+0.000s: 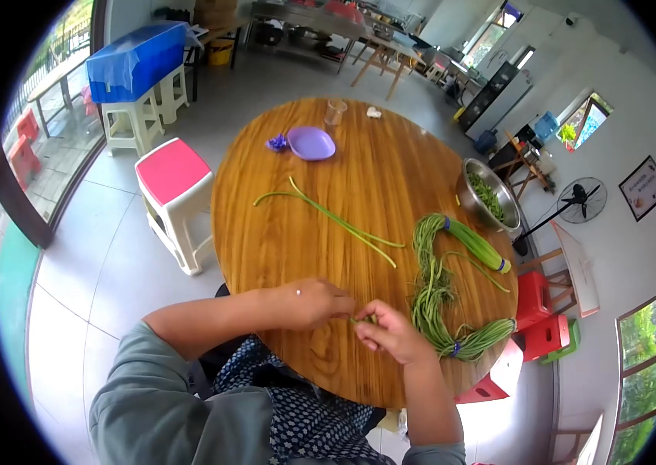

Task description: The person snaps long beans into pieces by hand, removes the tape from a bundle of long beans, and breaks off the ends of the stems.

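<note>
Green is the bean piece (363, 318) we pinch between the fingertips of our left hand (316, 303) and right hand (390, 333), over the wooden table (266, 252); two long beans (345, 225) lie beyond.

I am wearing grey-green sleeves (146, 391) and a navy apron (320, 425) bearing a pale repeating motif. The table (266, 252) is showing brown wood grain. The beans (473, 242) are appearing green, their bands (504, 266) blue-violet. The dish (311, 144) is showing lavender, the bowl (468, 197) silver, the stool (175, 169) pinkish red over white, the box (132, 68) blue.
</note>
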Tool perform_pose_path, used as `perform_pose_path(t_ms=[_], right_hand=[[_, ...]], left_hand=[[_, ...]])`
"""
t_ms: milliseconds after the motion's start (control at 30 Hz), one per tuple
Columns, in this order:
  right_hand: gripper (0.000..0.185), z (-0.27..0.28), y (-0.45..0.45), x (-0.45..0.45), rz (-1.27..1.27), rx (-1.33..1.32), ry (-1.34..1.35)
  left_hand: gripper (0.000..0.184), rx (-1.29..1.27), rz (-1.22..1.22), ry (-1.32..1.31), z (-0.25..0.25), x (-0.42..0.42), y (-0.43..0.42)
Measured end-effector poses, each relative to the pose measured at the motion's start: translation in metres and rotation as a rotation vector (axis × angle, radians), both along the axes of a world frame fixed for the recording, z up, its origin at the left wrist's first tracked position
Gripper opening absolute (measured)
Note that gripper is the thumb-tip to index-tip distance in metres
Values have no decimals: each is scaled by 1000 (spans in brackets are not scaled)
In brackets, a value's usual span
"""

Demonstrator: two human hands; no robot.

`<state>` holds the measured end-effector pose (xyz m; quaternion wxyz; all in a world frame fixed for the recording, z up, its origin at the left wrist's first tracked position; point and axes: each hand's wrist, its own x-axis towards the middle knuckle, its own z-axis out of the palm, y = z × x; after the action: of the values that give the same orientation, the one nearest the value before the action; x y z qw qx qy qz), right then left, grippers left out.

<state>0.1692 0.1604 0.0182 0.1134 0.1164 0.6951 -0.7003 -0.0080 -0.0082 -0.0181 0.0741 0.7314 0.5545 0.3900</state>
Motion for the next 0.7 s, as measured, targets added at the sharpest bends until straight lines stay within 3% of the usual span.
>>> perform_pose_path(t_ms=[67, 100, 167, 333, 467, 533, 600, 633, 700], right_hand=[[16, -13, -4, -8, -85, 292, 7], [16, -18, -9, -14, -76, 295, 23], [18, -20, -24, -22, -259, 1018, 365], [16, -13, -28, -31, -333, 995, 378], [13, -5, -19, -23, -116, 951, 305], [11, -4, -20, -27, -39, 932, 273], [8, -11, -28, -35, -247, 1142, 419], [8, -14, -33, -38, -244, 1137, 417], [8, -17, -40, -46, -485, 1201, 417]], left_hand=[[22, -31, 169, 197, 2, 1, 1], [22, -27, 181, 211, 3, 4, 2], [22, -61, 385, 183, 3, 14, 10], [18, -35, 387, 84, 2, 7, 18], [19, -98, 213, 135, -10, 1, 5], [18, -121, 292, 138, -6, 9, 4], [17, -152, 375, 139, -3, 16, 10], [15, -108, 493, -39, -3, 18, 21], [15, -4, 645, -362, 1, 23, 36]])
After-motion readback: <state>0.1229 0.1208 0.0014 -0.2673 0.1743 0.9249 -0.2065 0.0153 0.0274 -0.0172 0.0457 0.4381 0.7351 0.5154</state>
